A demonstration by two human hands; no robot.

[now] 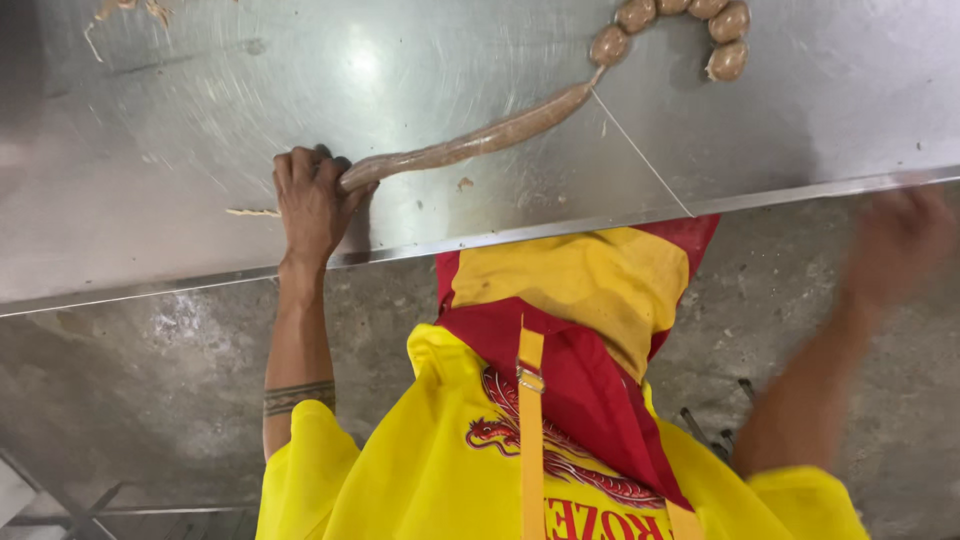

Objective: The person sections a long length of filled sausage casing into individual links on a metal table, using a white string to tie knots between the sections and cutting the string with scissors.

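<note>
A long, unlinked sausage casing (pixel 470 143) is being held down on the steel bench (pixel 180 120), with its near end being clamped inside the left hand (pixel 312 200), whose fingers (pixel 300 165) are curled closed around it. From that hand the casing is being stretched away across the bench to the tied links (pixel 690 25), a curved row of small round sausages lying at the far end of the casing. A thin string (pixel 640 155) is being drawn taut from the point where the casing meets the first link down to the bench edge nearest the apron (pixel 590 290). The right hand (pixel 900 240) is being held off the bench, well apart from the casing and below the bench edge; it is blurred, so whether its fingers are apart or together cannot be told. The casing is judged to be soft, limp and slippery, filled with wet paste, and likely to be torn or burst if squeezed hard; it is best being taken around its full girth near an end, as the left hand is doing, rather than pinched at the thin skin.
</note>
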